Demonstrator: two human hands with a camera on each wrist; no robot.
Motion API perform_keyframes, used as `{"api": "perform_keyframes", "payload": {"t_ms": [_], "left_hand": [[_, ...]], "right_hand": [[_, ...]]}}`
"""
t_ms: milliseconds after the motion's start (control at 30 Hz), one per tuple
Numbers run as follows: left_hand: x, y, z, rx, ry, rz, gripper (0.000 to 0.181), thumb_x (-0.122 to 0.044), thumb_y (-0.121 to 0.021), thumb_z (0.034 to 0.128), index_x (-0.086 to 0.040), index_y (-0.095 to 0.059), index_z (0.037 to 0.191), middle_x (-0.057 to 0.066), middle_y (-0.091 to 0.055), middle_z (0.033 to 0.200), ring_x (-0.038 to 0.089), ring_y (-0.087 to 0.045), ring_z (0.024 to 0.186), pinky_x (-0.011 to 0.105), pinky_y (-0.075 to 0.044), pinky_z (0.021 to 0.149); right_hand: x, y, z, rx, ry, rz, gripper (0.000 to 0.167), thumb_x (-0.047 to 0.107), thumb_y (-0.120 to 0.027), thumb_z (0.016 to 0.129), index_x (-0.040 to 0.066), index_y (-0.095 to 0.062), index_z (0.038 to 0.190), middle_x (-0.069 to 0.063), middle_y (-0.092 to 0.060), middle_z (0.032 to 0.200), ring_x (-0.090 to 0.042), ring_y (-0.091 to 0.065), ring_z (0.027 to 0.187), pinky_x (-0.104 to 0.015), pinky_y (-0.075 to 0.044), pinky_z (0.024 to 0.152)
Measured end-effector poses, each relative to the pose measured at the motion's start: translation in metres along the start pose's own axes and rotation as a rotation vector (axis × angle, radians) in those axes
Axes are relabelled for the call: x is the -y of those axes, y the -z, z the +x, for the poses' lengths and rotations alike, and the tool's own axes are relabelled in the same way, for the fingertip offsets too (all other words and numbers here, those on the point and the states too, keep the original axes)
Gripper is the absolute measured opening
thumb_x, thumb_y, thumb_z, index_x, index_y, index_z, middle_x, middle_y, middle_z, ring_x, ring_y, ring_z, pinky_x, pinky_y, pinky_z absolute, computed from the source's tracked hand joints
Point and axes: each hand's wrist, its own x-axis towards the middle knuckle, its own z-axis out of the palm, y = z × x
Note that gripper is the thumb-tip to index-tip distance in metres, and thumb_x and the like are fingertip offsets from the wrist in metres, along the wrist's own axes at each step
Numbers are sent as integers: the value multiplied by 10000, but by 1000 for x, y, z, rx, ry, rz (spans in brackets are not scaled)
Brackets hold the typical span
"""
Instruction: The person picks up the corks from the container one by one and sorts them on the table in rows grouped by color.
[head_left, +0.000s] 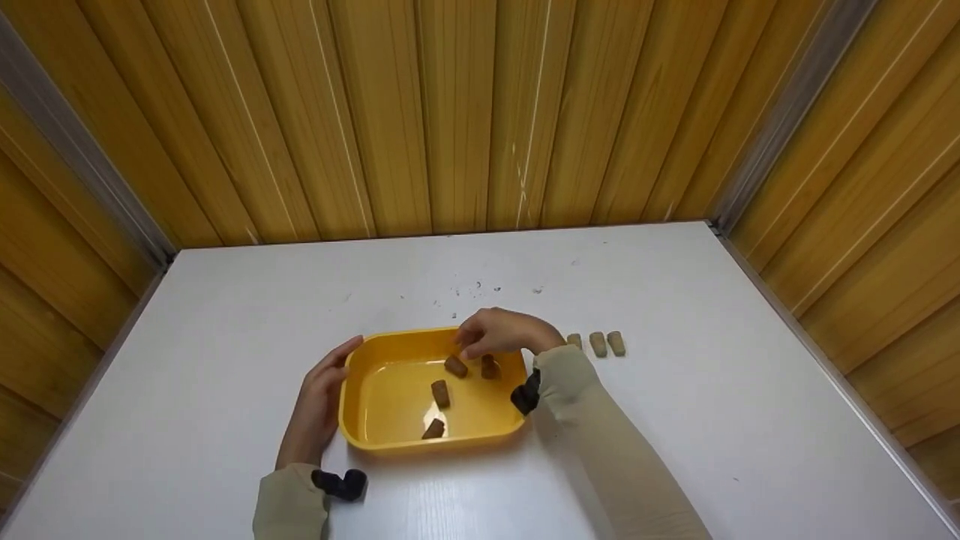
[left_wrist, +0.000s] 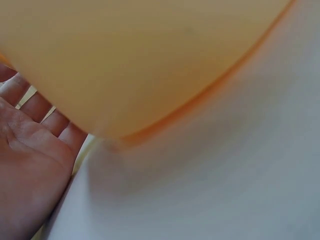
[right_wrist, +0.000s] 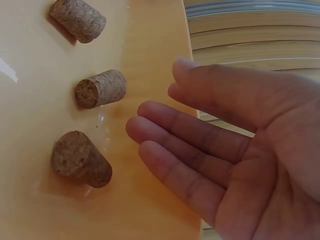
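A yellow tray (head_left: 390,444) on the white table holds several brown corks, among them one cork (head_left: 456,366) just below my right fingertips. My left hand (head_left: 319,397) lies along the tray's left side, its fingers extended against the outer wall; the left wrist view shows the palm (left_wrist: 35,155) beside the tray wall (left_wrist: 125,65). Over the tray's back right part is my right hand (head_left: 506,331). In the right wrist view this hand (right_wrist: 235,140) has its fingers apart and holds nothing, with corks (right_wrist: 102,89) a short way from the fingertips.
Three lighter corks (head_left: 598,344) stand in a row on the table (head_left: 675,420) to the right of the tray, one partly covered by the right wrist. Small dark crumbs (head_left: 478,285) lie behind the tray. Wood-patterned walls (head_left: 457,112) enclose the back and sides.
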Motion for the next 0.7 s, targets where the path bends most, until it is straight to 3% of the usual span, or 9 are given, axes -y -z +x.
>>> {"api": "perform_keyframes", "payload": {"t_ms": [100,333,700], "left_hand": [[0,0,0,2,-4,-15,513,-12,-327,942,-63,-405,1446,27,-365,1530,112,-418,1356,220,-398,1078],[0,0,-1,0,-2,-21,513,-15,-325,939,-64,-407,1444,24,-373,1523,116,-422,1353,223,-396,1081],[0,0,-2,2,-7,-23,493,-20,-336,950,-65,-423,1434,28,-388,1515,143,-420,1360,226,-402,1080]], "right_hand": [[2,-3,3,13,-9,12,343,183,-638,910,80,-650,1237,-72,-702,1113,-160,-634,902,-331,-524,893],[8,-12,8,57,-61,87,348,164,-642,907,73,-642,1243,-68,-709,1067,-303,-651,791,-379,-562,832],[10,-20,15,60,-44,-37,306,120,-665,882,106,-678,1188,-73,-703,1103,-157,-615,747,-290,-543,749]]}}
